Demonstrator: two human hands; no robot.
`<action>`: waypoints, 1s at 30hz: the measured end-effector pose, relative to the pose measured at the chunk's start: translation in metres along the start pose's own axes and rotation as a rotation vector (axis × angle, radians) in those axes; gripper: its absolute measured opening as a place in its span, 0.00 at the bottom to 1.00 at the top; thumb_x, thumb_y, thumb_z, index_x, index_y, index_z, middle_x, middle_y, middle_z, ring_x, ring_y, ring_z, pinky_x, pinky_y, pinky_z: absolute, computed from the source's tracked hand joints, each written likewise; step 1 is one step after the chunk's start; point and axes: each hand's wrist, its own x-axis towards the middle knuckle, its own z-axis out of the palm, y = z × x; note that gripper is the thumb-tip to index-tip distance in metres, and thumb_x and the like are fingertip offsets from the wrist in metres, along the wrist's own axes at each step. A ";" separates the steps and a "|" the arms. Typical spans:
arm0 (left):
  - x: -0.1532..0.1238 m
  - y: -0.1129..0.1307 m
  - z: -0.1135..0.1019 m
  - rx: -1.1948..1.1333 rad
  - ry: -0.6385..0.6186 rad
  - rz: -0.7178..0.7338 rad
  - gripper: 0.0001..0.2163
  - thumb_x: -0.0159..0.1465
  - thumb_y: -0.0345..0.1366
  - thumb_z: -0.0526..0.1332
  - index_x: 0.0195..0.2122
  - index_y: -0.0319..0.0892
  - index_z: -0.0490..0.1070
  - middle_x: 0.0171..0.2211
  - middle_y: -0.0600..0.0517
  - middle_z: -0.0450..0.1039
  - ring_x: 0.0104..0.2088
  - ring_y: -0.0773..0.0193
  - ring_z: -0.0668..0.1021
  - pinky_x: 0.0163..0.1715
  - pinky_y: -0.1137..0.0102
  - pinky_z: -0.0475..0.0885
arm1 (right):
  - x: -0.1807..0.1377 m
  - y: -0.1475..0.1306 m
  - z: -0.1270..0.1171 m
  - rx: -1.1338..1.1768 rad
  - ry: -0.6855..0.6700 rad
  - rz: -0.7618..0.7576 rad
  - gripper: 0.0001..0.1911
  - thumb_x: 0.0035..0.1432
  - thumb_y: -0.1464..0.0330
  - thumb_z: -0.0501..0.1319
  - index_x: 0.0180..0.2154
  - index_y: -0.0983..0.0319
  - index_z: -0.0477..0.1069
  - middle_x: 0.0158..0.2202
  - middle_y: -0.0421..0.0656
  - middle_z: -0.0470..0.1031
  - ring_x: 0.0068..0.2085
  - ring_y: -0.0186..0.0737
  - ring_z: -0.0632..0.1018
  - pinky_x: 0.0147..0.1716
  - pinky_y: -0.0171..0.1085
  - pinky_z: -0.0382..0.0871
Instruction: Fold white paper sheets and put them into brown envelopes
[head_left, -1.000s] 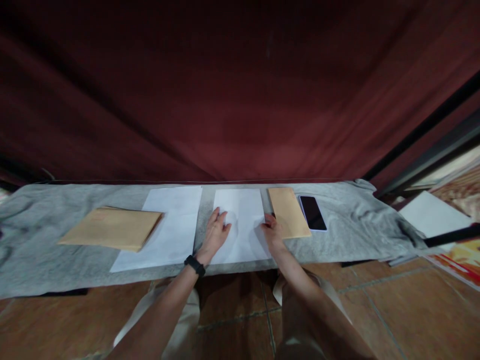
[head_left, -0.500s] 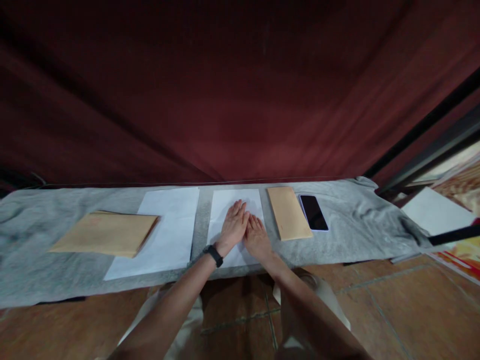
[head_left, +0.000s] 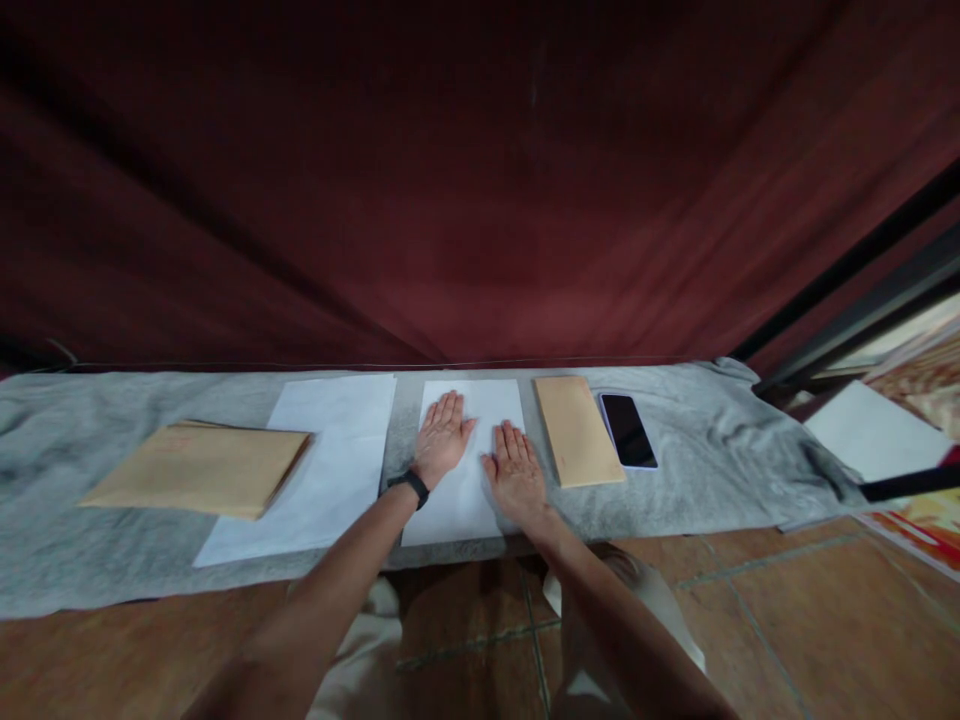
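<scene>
A white sheet of paper [head_left: 480,402] lies in the middle of a grey cloth [head_left: 697,450] spread on the floor. My left hand [head_left: 441,438], with a black watch at the wrist, rests flat and open on the sheet's left part. My right hand [head_left: 516,476] lies flat and open on its right part, fingers stretched forward. Neither hand holds anything. A small brown envelope [head_left: 576,430] sits just right of the sheet, and a dark phone [head_left: 628,430] lies beside it.
A larger white sheet [head_left: 322,460] lies to the left, with a big brown envelope [head_left: 196,466] overlapping its left side. A dark red curtain [head_left: 480,200] hangs behind. Tiled floor [head_left: 787,620] runs in front; more papers [head_left: 870,430] lie at the right.
My hands came together at the sheet's middle half a second ago and have now slid apart, both lying flat on the paper. The view shifted slightly.
</scene>
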 end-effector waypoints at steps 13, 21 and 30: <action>-0.093 0.019 -0.010 0.133 -0.029 0.036 0.26 0.74 0.43 0.47 0.70 0.38 0.57 0.72 0.40 0.51 0.72 0.49 0.54 0.70 0.49 0.50 | 0.006 0.009 -0.012 -0.046 -0.050 0.015 0.27 0.73 0.63 0.50 0.68 0.66 0.59 0.71 0.55 0.54 0.70 0.54 0.60 0.68 0.55 0.52; -0.124 0.044 0.002 0.196 -0.003 0.222 0.25 0.71 0.35 0.50 0.69 0.36 0.58 0.71 0.41 0.55 0.72 0.50 0.56 0.70 0.50 0.54 | -0.006 -0.029 -0.014 0.013 -0.116 0.008 0.27 0.72 0.65 0.48 0.65 0.73 0.63 0.70 0.57 0.57 0.71 0.51 0.58 0.70 0.51 0.51; -0.129 0.029 0.007 0.205 0.035 0.243 0.25 0.71 0.32 0.48 0.69 0.35 0.57 0.71 0.42 0.55 0.72 0.54 0.56 0.70 0.54 0.56 | -0.034 -0.038 0.000 0.068 -0.069 -0.133 0.28 0.75 0.64 0.42 0.67 0.72 0.60 0.68 0.54 0.62 0.70 0.45 0.62 0.69 0.49 0.56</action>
